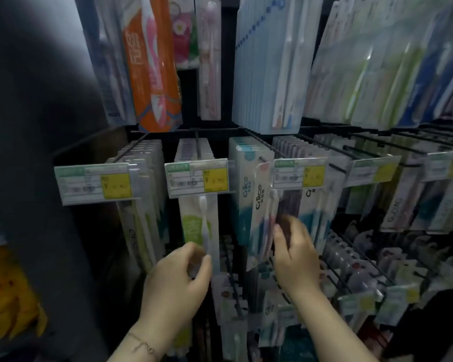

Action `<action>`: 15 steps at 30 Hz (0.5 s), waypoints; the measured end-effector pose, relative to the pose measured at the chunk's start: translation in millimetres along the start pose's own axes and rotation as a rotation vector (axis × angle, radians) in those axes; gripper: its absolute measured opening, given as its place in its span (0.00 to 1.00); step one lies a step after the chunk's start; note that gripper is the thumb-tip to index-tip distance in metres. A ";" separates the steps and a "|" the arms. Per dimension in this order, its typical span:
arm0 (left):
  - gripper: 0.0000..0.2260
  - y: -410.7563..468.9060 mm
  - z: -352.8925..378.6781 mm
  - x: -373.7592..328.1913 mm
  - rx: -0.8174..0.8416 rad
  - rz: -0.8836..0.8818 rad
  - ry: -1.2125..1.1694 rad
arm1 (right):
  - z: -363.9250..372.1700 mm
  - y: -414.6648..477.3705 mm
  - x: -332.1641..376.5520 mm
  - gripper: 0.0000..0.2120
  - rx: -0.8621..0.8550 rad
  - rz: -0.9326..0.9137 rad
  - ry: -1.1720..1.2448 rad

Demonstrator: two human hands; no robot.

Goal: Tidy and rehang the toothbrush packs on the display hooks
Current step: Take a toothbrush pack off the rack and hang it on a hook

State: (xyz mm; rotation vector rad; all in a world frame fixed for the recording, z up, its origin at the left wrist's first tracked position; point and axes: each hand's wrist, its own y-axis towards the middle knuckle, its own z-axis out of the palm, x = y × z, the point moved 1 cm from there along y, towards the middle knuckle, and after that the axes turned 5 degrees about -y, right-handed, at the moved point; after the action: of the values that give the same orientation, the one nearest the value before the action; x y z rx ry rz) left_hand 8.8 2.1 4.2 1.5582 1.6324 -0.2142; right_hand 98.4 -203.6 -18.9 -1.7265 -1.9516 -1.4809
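Toothbrush packs hang in rows on black wire display hooks. My left hand pinches the bottom of a white and green toothbrush pack hanging under a price tag. My right hand grips the lower part of a tilted white "Crico" pack with a pink brush, whose top sits at the front end of a hook. Behind it hangs a row of teal and white packs.
Price tags with yellow labels front each hook. More packs hang above, among them an orange one, and smaller packs hang on lower hooks at the right. A dark panel closes the left side.
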 end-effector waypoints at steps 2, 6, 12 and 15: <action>0.06 3.3 10.0 -8.5 -0.045 0.009 -0.052 | 0.5 6.4 1.5 0.21 -0.012 0.013 0.071; 0.06 9.1 30.2 -29.1 -0.095 0.027 -0.136 | 4.9 16.7 0.0 0.19 0.013 -0.031 0.144; 0.08 25.0 53.2 -49.1 -0.120 -0.022 -0.112 | 9.4 25.9 -9.3 0.21 0.092 -0.060 0.223; 0.11 33.2 62.6 -56.1 -0.099 -0.042 -0.172 | 9.8 29.3 -9.7 0.17 0.148 -0.063 0.294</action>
State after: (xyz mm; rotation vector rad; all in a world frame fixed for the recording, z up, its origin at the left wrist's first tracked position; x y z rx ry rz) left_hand 58.7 -72.4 15.7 1.3923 1.5193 -0.2781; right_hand 130.1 -207.3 -13.9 -1.3152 -1.9203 -1.4713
